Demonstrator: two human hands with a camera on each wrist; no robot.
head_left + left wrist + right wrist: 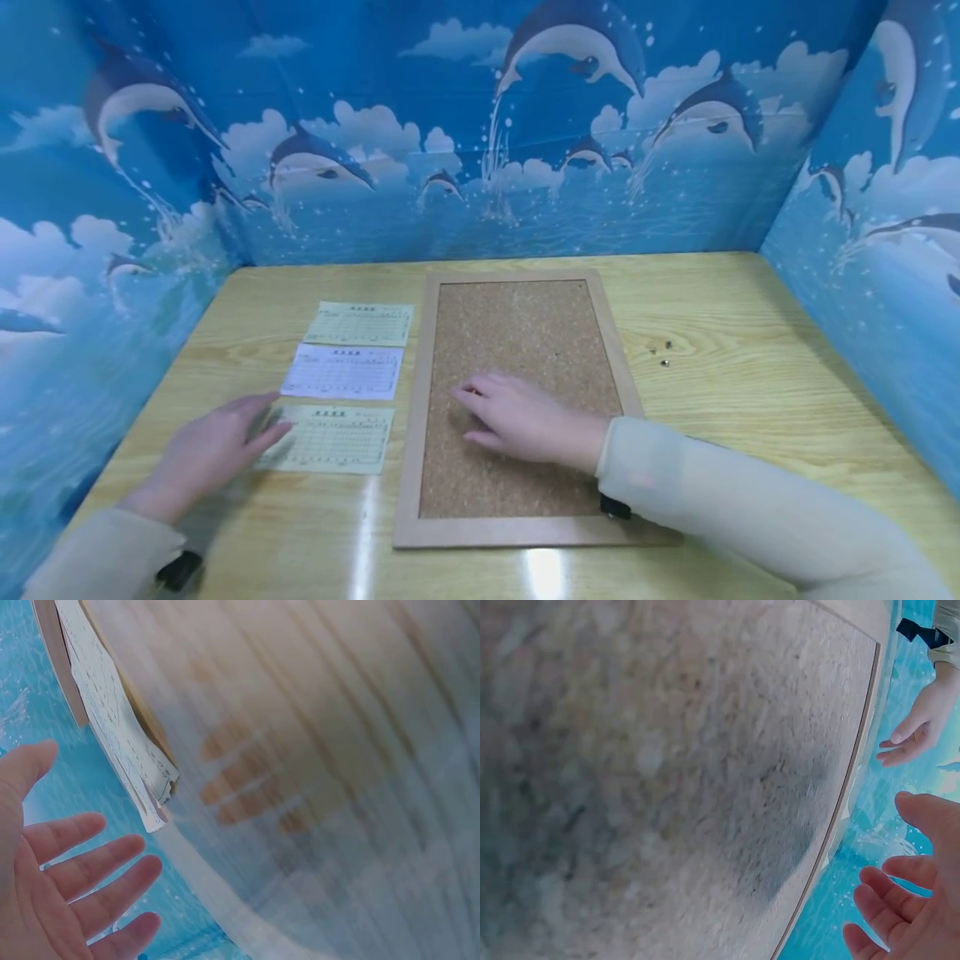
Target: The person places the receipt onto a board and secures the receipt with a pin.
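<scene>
My left hand point(213, 454) is over the left side of the table, its fingertips at the left edge of the nearest green printed slip point(333, 440). In the left wrist view its fingers are spread, with nothing in them. Beyond that slip lie a white printed slip point(343, 372) and another green slip point(363, 323), in a column. My right hand point(517, 417) hovers over the middle of a wood-framed corkboard point(510, 333). Its fingers are loosely bent in the right wrist view point(900, 900), and no object shows between them.
Several small metallic pieces, among them a shiny one point(664, 363), lie on the wood-grain table point(720, 333) right of the board. A blue dolphin-print cloth point(465, 217) walls the table at the back and both sides. Each wrist carries a black strap.
</scene>
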